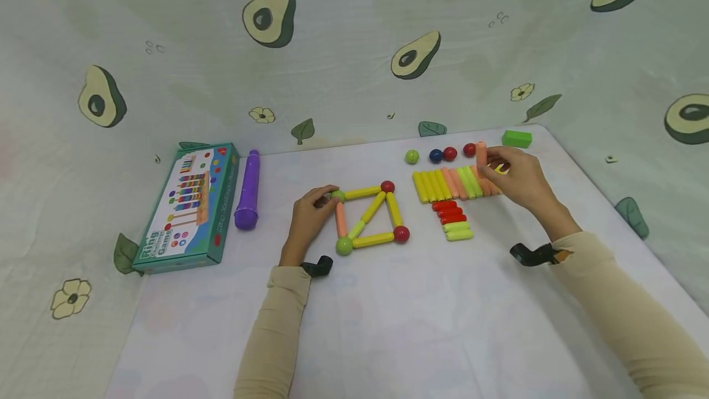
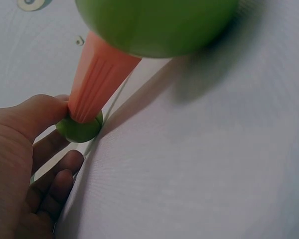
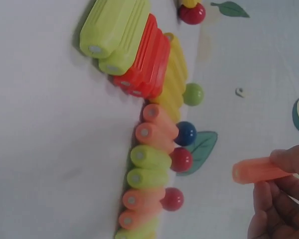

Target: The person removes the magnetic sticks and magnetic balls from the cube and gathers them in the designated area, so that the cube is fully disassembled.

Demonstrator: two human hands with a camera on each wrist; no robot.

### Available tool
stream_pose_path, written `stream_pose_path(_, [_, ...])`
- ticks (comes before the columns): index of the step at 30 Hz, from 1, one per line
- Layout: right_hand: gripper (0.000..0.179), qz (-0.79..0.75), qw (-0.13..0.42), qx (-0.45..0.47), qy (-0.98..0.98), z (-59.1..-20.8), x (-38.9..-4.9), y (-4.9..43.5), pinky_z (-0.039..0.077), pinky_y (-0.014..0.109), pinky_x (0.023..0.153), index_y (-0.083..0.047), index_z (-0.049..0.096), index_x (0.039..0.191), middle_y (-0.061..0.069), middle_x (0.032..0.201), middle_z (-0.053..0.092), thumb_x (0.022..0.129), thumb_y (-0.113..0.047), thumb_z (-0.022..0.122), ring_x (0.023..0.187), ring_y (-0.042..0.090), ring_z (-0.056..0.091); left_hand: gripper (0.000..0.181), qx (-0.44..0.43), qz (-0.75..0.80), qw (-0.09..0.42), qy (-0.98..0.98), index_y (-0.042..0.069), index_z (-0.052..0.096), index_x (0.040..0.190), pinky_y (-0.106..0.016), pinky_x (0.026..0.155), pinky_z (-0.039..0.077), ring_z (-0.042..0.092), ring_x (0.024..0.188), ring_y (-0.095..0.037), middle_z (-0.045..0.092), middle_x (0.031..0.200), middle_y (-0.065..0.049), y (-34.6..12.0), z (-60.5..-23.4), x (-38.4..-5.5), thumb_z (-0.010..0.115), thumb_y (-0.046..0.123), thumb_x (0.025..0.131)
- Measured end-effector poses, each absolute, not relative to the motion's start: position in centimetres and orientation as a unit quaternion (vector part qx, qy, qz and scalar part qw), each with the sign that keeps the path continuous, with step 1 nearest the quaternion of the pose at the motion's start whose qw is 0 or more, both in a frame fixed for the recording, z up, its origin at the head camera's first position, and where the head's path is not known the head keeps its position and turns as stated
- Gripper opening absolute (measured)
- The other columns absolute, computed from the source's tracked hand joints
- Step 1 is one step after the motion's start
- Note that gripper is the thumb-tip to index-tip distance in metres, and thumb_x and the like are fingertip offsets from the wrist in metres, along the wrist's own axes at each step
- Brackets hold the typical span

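My left hand (image 1: 308, 217) pinches the green ball (image 1: 337, 196) at the far left corner of a flat shape of balls and rods. An orange rod (image 2: 102, 79) runs from this ball to the near green ball (image 1: 344, 245). Yellow rods (image 1: 373, 239) and red balls (image 1: 401, 234) make up the other sides, with a yellow and lime diagonal (image 1: 372, 211) across. My right hand (image 1: 523, 177) holds another orange rod (image 3: 254, 171) between thumb and fingers, raised over the right end of a row of coloured rods (image 1: 432, 186).
Behind the row lie a green ball (image 1: 412, 156), a blue ball (image 1: 436, 156) and red balls (image 1: 450, 154). Short red and lime rods (image 1: 455, 218) lie in front. A green block (image 1: 517, 138) is at the back right. A purple tube (image 1: 249, 189) and a game box (image 1: 188, 208) stand left.
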State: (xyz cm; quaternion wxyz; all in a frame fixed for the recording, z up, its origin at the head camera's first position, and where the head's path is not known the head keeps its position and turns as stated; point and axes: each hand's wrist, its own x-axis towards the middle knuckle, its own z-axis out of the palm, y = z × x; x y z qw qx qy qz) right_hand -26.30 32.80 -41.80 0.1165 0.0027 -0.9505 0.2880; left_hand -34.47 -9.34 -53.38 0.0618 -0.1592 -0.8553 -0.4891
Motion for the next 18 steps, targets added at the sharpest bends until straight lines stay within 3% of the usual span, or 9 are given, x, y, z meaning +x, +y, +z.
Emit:
stream_pose_path(10, [0.038, 0.264, 0.123, -0.028, -0.956, -42.4, -26.4, 36.6, 0.045, 0.046, 0.081, 0.006, 0.061, 0.126, 0.022, 0.108, 0.062, 0.098, -0.020, 0.063, 0.099, 0.036, 0.055, 0.028, -0.161, -0.492, 0.061, -0.853, 0.027, 0.073, 0.122, -0.032, 0.083, 0.052, 0.061, 0.091, -0.013, 0.068, 0.111, 0.004, -9.4, -53.2, -34.6, 0.072, 0.032, 0.094])
stream_pose_path(18, [0.041, 0.255, 0.087, -0.064, -0.961, -43.4, -26.8, 39.0, 0.046, 0.044, 0.071, 0.006, 0.059, 0.127, 0.023, 0.108, 0.061, 0.098, -0.023, 0.063, 0.105, 0.041, 0.055, 0.029, -0.163, -0.495, 0.059, -0.851, 0.027, 0.072, 0.122, -0.032, 0.084, 0.052, 0.062, 0.092, -0.013, 0.068, 0.115, 0.005, -9.4, -53.4, -34.5, 0.073, 0.032, 0.094])
